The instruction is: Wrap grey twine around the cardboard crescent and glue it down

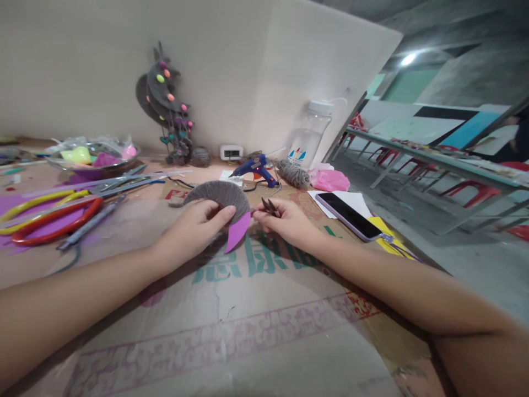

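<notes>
At the left edge of the work surface, a pair of large handles, one red [28, 241] and one yellow [45, 197], lies in front of a bowl [95, 173] of small coloured pieces. Right of these, an ornament with grey crescents [154, 91] and coloured beads stands out against the pale wall.

The left hand [202, 220] is closed on a crescent [221, 193], thumb on the near face. The crescent is held just above the printed cardboard [248, 342], between the two hands. Grey yarn covers most of it, from the left horn over the arch; on this evidence the covering is judged well advanced. The purple tip [238, 231] is bare and appears to be the main portion outstanding. How the yarn is secured cannot be verified.

Orientation: the arch bulges up and to the right, the hollow faces down and left. The left horn points left, the purple tip down and slightly left. The long axis, horn to tip, slopes from upper left to lower right.

The right hand [285, 218], just beside the crescent, has its fingers closed around a dark pointed tool [270, 207]; whether it also pinches yarn cannot be told. Beyond it lies a yarn bundle [294, 174]; farther right, a phone [349, 215].
</notes>
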